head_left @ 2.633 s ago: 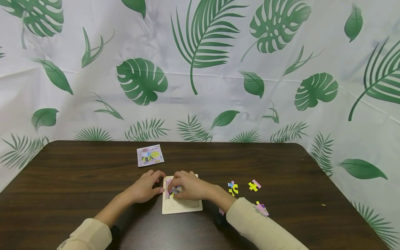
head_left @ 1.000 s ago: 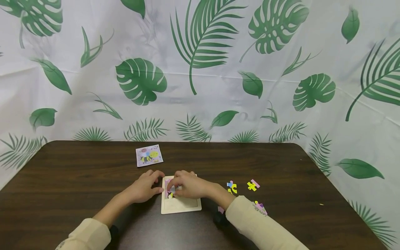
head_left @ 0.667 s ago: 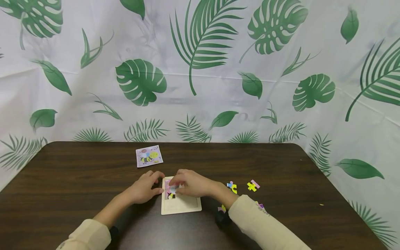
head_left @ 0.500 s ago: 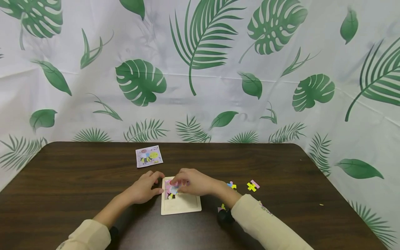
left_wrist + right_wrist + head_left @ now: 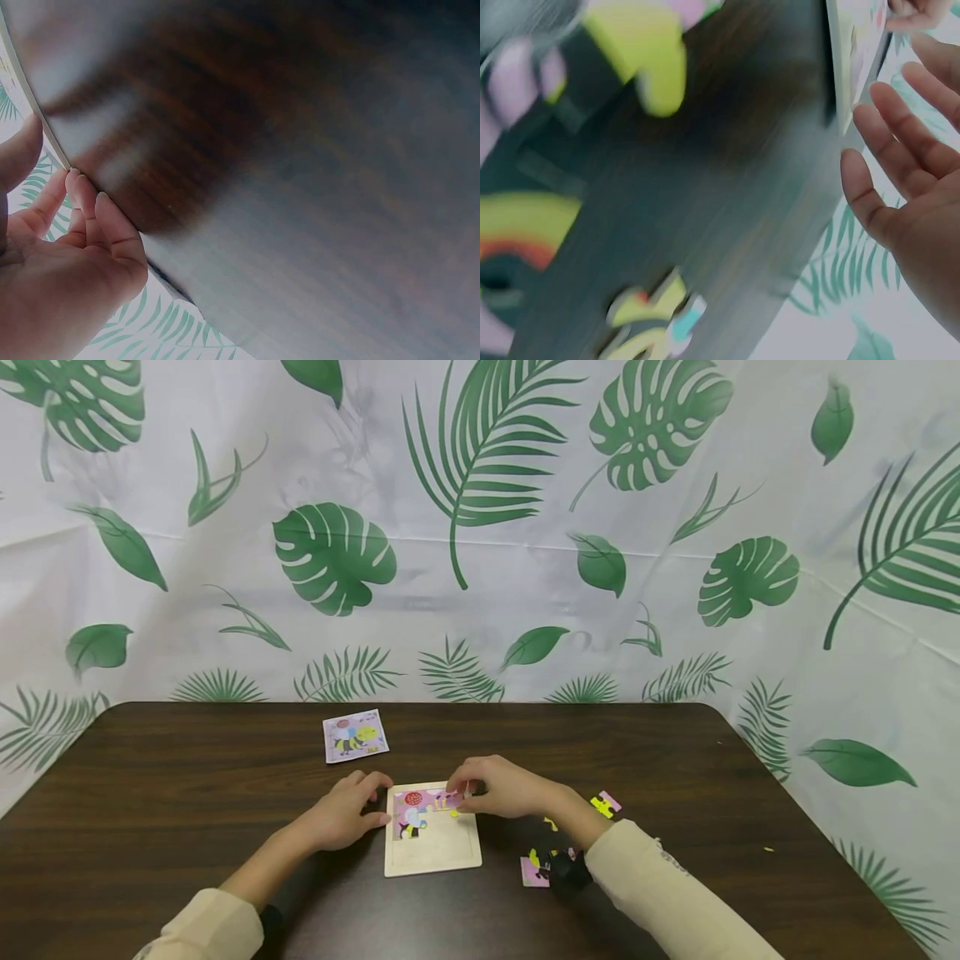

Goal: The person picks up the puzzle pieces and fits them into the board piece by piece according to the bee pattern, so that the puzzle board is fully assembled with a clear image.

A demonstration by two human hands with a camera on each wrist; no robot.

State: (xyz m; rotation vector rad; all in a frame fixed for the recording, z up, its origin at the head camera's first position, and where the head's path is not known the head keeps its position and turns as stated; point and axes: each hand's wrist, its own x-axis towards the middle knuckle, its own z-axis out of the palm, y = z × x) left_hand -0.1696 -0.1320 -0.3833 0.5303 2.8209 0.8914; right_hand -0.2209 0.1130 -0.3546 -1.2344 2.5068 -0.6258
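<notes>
Jigsaw tray (image 5: 431, 858), qty 1, pale wood look, part-filled
Head view: I log tray flat on counter (image 5: 225, 764), fitted pcs (image 5: 414, 799) along far side & far-L part; L grip (image 5: 345, 812) relaxed, not clenched, thumb touching tray's L edge; R grip (image 5: 506, 787) over far R corner, fingers bent, can't tell if it pinches a pc or just presses. Loose pcs (image 5: 535, 872) R of tray, partly hidden by R forearm (image 5: 577, 814); picture card (image 5: 356, 737) beyond tray's far L corner. L wrist view: L grip's fingertips at tray rim, nothing clasped. R wrist view: R grip's visible fingers apart, no pc on them; thumb not shown; some loose pcs blurred. Handling, my est.: tray & pcs light, stiff, prob. thin wood; tray may slide, so brace rim; take pcs by opp. edges, minding slim knobs.
</notes>
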